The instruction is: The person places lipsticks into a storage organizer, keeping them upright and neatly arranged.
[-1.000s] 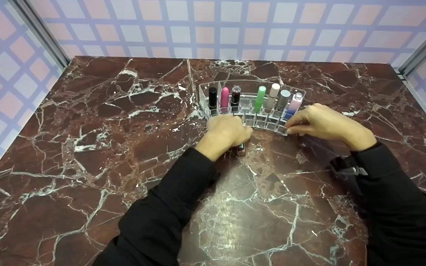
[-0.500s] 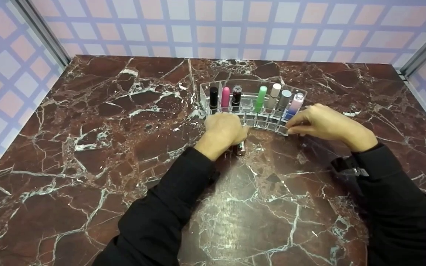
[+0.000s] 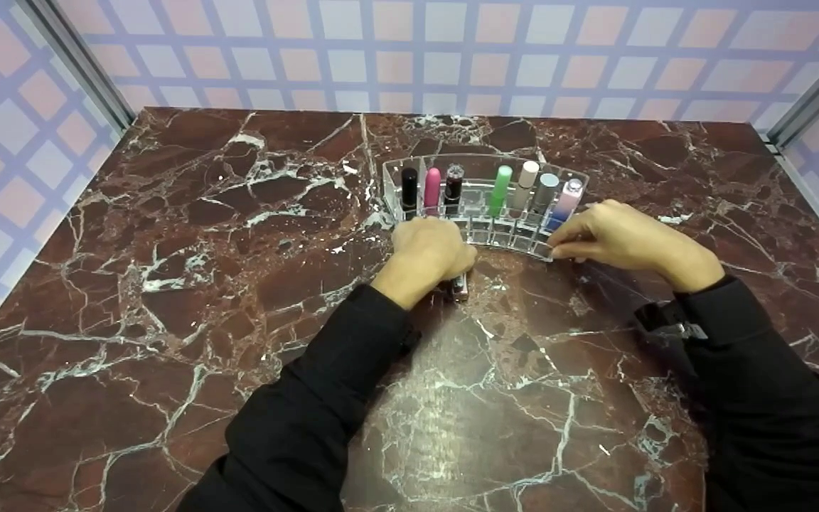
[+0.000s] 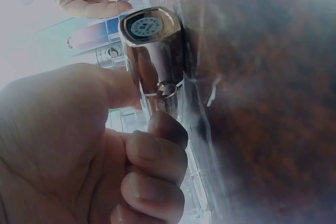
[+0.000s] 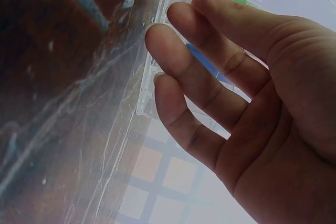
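Note:
My left hand [image 3: 429, 252] grips a shiny metallic lipstick tube [image 4: 155, 56] between thumb and curled fingers. The tube's squared end bears a round pale label; in the head view only a small part shows below the hand. Directly behind stands a clear, curved lipstick organizer [image 3: 480, 231], whose left front part this hand hides. At its right front corner my right hand [image 3: 619, 235] pinches the edge between thumb and forefinger. In the right wrist view the other fingers are loosely bent.
Upright in the organizer's back row are a black tube [image 3: 409, 188], a pink tube [image 3: 432, 188], a green tube [image 3: 500, 190], a white-capped tube [image 3: 525, 185] and several others. The marbled tabletop [image 3: 203, 306] meets checked walls [image 3: 445, 57] behind and at both sides.
The left hand has shifted very slightly left with the lipstick tube, whose visible end has turned a little. The right hand and the organizer stay where they were.

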